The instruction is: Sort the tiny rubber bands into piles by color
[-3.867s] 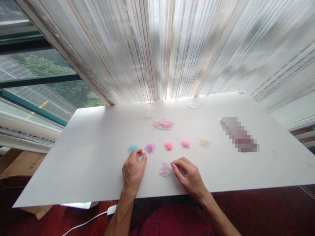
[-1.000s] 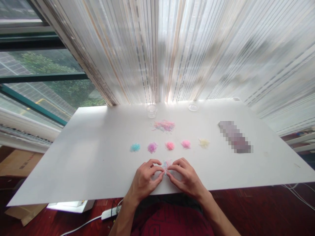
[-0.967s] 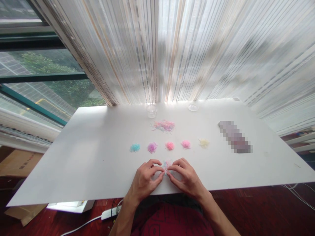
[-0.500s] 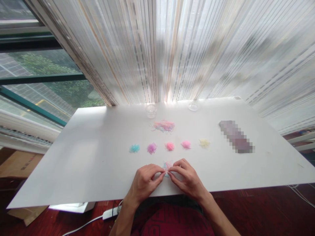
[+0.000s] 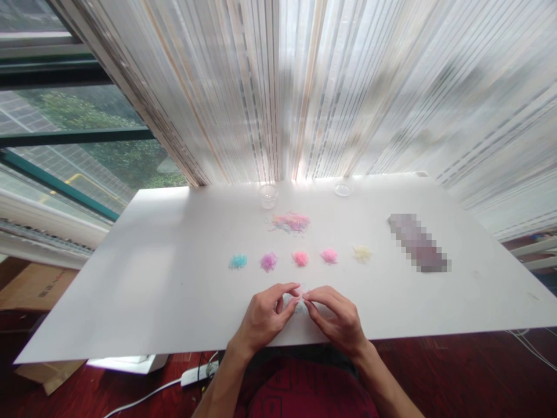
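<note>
My left hand (image 5: 263,316) is over the near edge of the white table (image 5: 174,232), thumb and forefinger tips a little apart with nothing visible between them. Close on its right, my right hand (image 5: 339,319) has thumb and forefinger pinched together; anything in the pinch is too small to make out. Under and just behind the fingertips lies a small pale heap of thin, mixed-colour strands (image 5: 300,307), partly hidden by the hands. Beyond it stretches a row of little strand piles: teal (image 5: 238,262), purple (image 5: 268,262), coral (image 5: 300,259), pink (image 5: 329,256) and pale yellow (image 5: 361,253).
A larger mixed pile of strands (image 5: 290,222) lies behind the row. At the back stand a clear plastic cup (image 5: 268,196) and a clear lid (image 5: 343,189). A blurred-out object (image 5: 418,242) is on the right. A striped curtain (image 5: 296,87) hangs behind the table.
The left thumb and forefinger have parted from a pinch. Both hands have shifted slightly right, and the right fingertips stay pinched.
</note>
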Motion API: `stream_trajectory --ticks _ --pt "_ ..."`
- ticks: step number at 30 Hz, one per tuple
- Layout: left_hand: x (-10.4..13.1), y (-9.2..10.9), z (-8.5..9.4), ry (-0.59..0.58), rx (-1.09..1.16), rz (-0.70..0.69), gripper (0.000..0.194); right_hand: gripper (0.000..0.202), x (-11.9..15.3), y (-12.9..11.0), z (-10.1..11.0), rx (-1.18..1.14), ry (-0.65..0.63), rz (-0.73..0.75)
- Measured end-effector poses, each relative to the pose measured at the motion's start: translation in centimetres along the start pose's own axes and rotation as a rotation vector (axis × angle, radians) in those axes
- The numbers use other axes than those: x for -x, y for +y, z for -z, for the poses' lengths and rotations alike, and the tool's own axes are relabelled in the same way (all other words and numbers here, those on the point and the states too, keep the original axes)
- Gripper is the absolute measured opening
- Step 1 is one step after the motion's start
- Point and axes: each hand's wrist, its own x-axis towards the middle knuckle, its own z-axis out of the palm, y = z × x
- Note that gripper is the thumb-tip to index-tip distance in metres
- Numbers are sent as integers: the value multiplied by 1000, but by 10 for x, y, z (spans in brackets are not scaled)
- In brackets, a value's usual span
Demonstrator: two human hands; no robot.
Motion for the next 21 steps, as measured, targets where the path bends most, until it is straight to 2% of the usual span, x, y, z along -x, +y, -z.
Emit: stream_trajectory --ticks 6,11,17,21 --pt "-5 0 -4 18 17 -37 16 19 1 2 1 -27 -2 -28" --pt "-2 1 2 45 6 -14 15 9 1 3 0 19 23 -126" --pt "1 -6 11 126 39 23 12 10 2 7 0 109 90 -292" --pt "2 -9 13 138 67 28 12 11 2 9 0 101 82 -331"
